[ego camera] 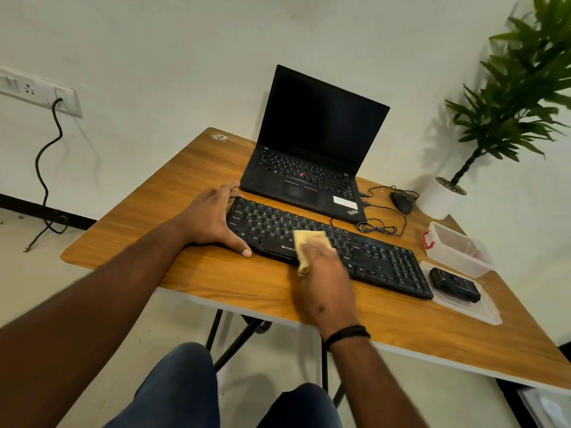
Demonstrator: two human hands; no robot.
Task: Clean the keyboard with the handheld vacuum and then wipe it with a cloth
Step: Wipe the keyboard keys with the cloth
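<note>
A black keyboard [383, 257] lies slanted across the wooden table [191, 273]. My left hand [213, 217] grips its left end, fingers over the far edge and thumb along the near edge. My right hand [324, 273] presses a folded yellow cloth [307, 242] onto the keys near the space bar; the hand is blurred and hides most of the cloth. The black handheld vacuum [454, 284] lies on a clear plastic lid to the right of the keyboard.
An open black laptop [312, 149] stands behind the keyboard. A black mouse [401, 202] with coiled cable, a clear plastic box [457, 248] and a potted plant [441, 196] sit at the right. The table's front edge is near my knees.
</note>
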